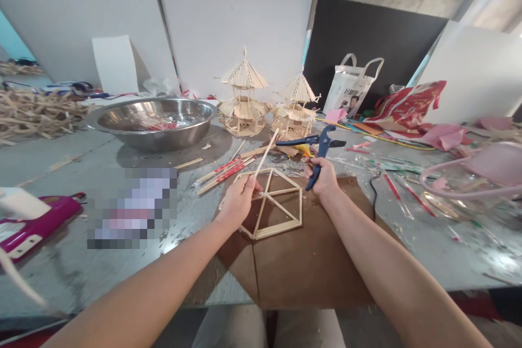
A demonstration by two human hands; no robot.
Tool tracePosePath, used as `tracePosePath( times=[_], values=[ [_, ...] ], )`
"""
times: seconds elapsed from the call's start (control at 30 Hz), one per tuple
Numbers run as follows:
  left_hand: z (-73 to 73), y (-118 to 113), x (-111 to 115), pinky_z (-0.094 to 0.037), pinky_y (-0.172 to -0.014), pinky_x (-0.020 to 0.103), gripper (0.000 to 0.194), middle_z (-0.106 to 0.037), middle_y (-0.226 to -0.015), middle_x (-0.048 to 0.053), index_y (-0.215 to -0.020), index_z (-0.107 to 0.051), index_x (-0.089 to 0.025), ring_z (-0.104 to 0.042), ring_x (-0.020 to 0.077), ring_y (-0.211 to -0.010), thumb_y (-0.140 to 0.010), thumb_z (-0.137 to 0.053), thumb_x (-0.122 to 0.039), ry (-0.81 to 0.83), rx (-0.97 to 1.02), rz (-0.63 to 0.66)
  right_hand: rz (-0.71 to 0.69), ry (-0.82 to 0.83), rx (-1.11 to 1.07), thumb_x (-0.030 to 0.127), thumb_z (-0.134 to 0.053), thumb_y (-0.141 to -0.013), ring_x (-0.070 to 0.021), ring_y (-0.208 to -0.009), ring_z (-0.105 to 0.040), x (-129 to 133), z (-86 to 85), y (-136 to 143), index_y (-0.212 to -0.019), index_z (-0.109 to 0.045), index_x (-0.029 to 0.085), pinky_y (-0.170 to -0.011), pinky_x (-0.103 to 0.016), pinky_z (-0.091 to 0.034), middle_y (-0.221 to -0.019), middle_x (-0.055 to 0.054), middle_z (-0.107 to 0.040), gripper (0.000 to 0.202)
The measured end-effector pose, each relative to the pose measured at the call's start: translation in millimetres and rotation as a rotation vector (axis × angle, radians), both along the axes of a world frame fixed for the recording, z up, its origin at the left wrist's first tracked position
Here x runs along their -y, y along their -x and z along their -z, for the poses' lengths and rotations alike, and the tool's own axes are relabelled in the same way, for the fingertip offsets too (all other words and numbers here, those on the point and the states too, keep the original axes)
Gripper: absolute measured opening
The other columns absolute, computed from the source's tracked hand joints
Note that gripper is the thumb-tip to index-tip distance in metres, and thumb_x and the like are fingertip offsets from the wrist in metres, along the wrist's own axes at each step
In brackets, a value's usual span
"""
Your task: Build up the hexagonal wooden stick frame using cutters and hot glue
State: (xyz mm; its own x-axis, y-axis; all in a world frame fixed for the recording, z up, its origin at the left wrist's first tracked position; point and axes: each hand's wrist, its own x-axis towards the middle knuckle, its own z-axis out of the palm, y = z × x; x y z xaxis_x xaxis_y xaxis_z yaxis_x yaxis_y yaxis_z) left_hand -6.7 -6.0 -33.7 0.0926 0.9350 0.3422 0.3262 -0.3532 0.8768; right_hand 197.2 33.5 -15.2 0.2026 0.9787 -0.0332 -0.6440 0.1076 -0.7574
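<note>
My left hand (240,198) pinches a thin wooden stick (267,151) that points up and away, above the left side of a flat hexagonal stick frame (300,207). Spokes inside the frame meet near its middle. The frame lies on a brown sheet (314,266). In my right hand (324,176) is a blue-handled cutter (324,144), held by one handle; its other handle is spread out to the left and its dark jaw points right. The cutter is beyond the frame's far right corner.
Two stick pagodas (244,111) (299,106) stand at the back. A steel basin (163,138) is at the left, near a glue gun (44,223) and a blurred-out object (134,206). Chopsticks in red wrappers (228,171) lie beyond the frame. Plastic scraps and a pink-rimmed item (481,174) are right.
</note>
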Motion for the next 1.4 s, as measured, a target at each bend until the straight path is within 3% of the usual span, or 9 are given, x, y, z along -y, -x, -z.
tracePosePath(
  times=[0.27,0.47,0.67,0.8,0.9,1.1,1.3,1.4],
  values=[
    [3.9,9.1,-7.0,-0.043,-0.062,0.029,0.035,-0.059,-0.064,0.003,-0.064,-0.051,-0.017,-0.055,0.0157,-0.063,-0.079,-0.034,-0.043,-0.020,-0.078,-0.037,-0.072,-0.019,-0.008,0.014,-0.045,-0.051,-0.0051,-0.033,-0.039,5.2,4.4,2.1,-0.069,-0.045,0.018,-0.033,-0.020,-0.031,-0.057,0.006,-0.055,0.018],
    [2.2,16.1,-14.3,-0.043,-0.062,0.029,0.036,-0.058,-0.064,0.003,-0.062,-0.050,-0.017,-0.054,0.0159,-0.062,-0.080,-0.033,-0.044,-0.034,-0.081,-0.030,-0.086,-0.002,0.060,0.012,-0.047,-0.048,-0.0108,-0.049,-0.053,8.1,10.0,-14.5,-0.067,-0.047,0.019,-0.047,-0.024,-0.045,-0.057,0.004,-0.058,0.020],
    [-23.2,12.9,-7.2,-0.040,-0.073,0.028,0.032,-0.057,-0.077,0.004,-0.065,-0.047,-0.017,-0.053,0.0155,-0.077,-0.082,-0.030,-0.038,-0.116,-0.107,-0.054,-0.316,-0.148,0.205,0.009,-0.050,-0.050,-0.0094,-0.046,-0.053,19.6,8.9,-16.0,-0.071,-0.053,0.018,-0.054,-0.029,-0.047,-0.083,0.000,-0.065,0.023],
    [-47.9,6.0,-6.7,-0.037,-0.074,0.026,0.030,-0.055,-0.084,0.003,-0.060,-0.042,-0.017,-0.050,0.0146,-0.080,-0.082,-0.029,-0.033,-0.174,-0.217,-0.007,-0.441,-0.138,0.214,0.010,-0.051,-0.050,-0.0136,-0.060,-0.058,27.6,1.6,-7.6,-0.078,-0.056,0.019,-0.058,-0.031,-0.048,-0.091,-0.003,-0.064,0.030],
    [-55.6,-5.0,-9.1,-0.036,-0.068,0.025,0.030,-0.055,-0.073,0.002,-0.058,-0.042,-0.018,-0.049,0.0152,-0.076,-0.081,-0.031,-0.033,-0.149,-0.239,0.025,-0.441,-0.159,0.171,0.009,-0.052,-0.048,-0.0169,-0.076,-0.059,33.5,-5.1,-1.0,-0.078,-0.056,0.020,-0.066,-0.033,-0.048,-0.092,-0.003,-0.063,0.032],
    [-45.7,-30.6,0.6,-0.033,-0.051,0.022,0.031,-0.045,-0.049,-0.003,-0.060,-0.039,-0.018,-0.041,0.0105,-0.049,-0.081,-0.032,-0.039,0.017,0.022,0.115,-0.416,-0.179,0.244,0.019,-0.045,-0.049,-0.0189,-0.083,-0.057,42.4,-13.0,6.5,-0.073,-0.053,0.023,-0.059,-0.033,-0.046,-0.074,-0.001,-0.061,0.026],
    [-32.2,-31.8,2.3,-0.037,-0.054,0.022,0.030,-0.050,-0.059,-0.002,-0.061,-0.044,-0.017,-0.046,0.0095,-0.057,-0.078,-0.039,-0.041,0.176,0.200,0.244,-0.394,-0.235,0.318,0.023,-0.044,-0.051,-0.0194,-0.076,-0.056,48.4,-16.0,13.0,-0.074,-0.054,0.021,-0.060,-0.034,-0.045,-0.068,-0.003,-0.059,0.025],
    [-30.6,-21.0,-6.1,-0.037,-0.052,0.020,0.027,-0.051,-0.065,-0.002,-0.065,-0.050,-0.016,-0.046,0.0076,-0.057,-0.074,-0.047,-0.041,0.256,0.253,0.255,-0.260,-0.316,0.410,0.020,-0.048,-0.055,-0.0186,-0.078,-0.055,46.6,-17.3,8.6,-0.075,-0.056,0.020,-0.068,-0.035,-0.044,-0.073,-0.002,-0.059,0.022]
  ],
)
